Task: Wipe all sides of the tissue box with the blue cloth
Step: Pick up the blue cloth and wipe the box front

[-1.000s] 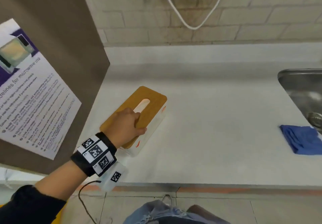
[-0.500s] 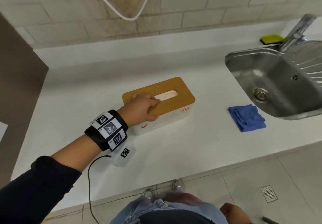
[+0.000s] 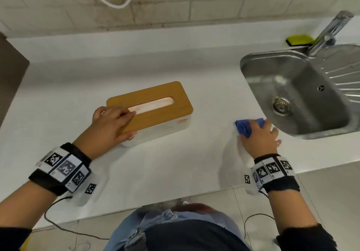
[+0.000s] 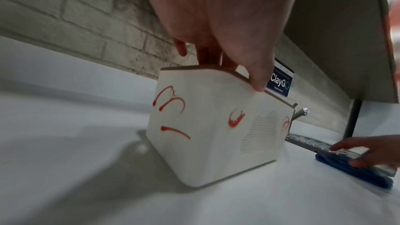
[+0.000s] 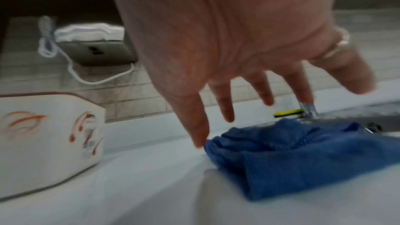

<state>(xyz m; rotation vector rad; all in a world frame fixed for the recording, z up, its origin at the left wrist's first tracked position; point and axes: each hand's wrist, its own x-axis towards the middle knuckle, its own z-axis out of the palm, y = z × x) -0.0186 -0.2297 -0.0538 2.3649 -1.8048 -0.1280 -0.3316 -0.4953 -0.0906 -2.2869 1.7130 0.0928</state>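
The tissue box [image 3: 155, 102] has a wooden lid and white sides with red smears [image 4: 171, 100]. It lies flat in the middle of the white counter [image 3: 175, 172]. My left hand [image 3: 132, 123] grips its left end, fingers on the lid and thumb on the front edge. The blue cloth [image 3: 244, 127] lies crumpled on the counter beside the sink. My right hand [image 3: 259, 127] hovers over it with fingers spread, and in the right wrist view the thumb tip touches down beside the blue cloth [image 5: 292, 156].
A steel sink [image 3: 247, 75] with a tap [image 3: 331, 30] sits at the right, close behind the cloth. A green sponge [image 3: 300, 40] lies behind it. A brown cabinet side [image 3: 9, 71] bounds the left. A white cable [image 3: 116, 5] hangs on the brick wall.
The view has swung right and the box now lies further from the cabinet. My right hand has come into view and reached over the blue cloth. The left hand keeps its hold.
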